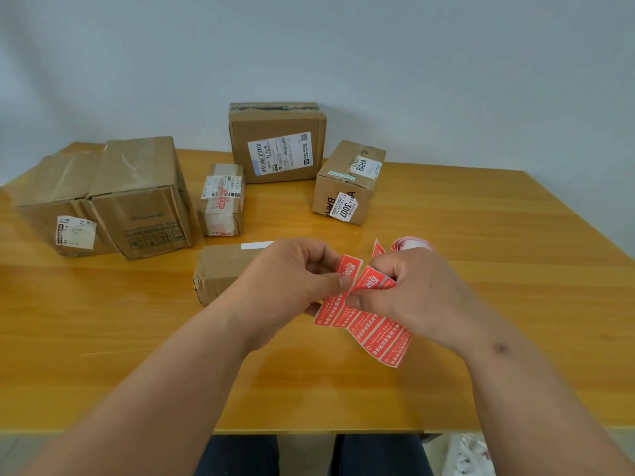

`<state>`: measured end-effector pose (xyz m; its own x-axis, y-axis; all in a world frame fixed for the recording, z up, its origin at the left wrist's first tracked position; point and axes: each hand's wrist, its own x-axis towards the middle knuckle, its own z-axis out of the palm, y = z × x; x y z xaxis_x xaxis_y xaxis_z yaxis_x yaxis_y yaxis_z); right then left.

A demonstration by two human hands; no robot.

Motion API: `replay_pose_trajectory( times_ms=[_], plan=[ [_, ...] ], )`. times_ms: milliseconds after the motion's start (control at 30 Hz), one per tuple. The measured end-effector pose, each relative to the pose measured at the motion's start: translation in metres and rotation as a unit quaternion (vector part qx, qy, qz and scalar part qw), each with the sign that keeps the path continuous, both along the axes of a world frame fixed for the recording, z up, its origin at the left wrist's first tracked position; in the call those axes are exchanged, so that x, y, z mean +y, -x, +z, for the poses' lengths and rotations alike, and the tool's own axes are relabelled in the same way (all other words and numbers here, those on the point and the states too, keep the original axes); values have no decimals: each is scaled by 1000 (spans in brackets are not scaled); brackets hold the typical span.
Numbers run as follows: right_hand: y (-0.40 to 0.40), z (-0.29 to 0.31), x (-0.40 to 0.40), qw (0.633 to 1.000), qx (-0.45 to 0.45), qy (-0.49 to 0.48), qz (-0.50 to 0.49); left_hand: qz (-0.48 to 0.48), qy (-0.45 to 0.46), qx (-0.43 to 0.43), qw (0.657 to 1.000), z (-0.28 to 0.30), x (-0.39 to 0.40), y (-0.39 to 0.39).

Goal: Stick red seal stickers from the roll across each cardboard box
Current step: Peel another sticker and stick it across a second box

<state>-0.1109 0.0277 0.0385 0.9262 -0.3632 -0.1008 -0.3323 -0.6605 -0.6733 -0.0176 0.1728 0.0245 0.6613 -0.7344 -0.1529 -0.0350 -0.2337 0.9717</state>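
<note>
Now both hands pinch the sticker strip point(364, 321): left hand point(292, 280), right hand point(412, 293); I'd peel slowly from a corner, keeping it flat.

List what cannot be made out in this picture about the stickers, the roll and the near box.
- Roll, head view: mostly hidden behind the right hand; how much remains cannot be told.
- Near box: its right part is covered by the left hand; any red seal there cannot be seen.
- Sticker strip: print too small to read; the fingers hide whether a sticker is peeling off.
</note>
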Motion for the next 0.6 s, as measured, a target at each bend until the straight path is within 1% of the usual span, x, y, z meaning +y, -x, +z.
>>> replay_pose_trajectory(
  times_ms=[133,267,367,500,600],
  plan=[
    [2,-1,3,999,-1,41,11,12,8,12,1000,-4,-2,0],
    [5,1,6,994,-19,104,11,24,25,30,999,-6,-3,1],
    [6,2,8,992,-27,126,11,36,32,46,998,-6,-4,1],
    [7,1,7,993,-28,113,12,49,40,50,997,-7,-4,1],
    [6,2,4,998,-20,57,-5,53,46,39,997,-7,-5,1]
  ],
)
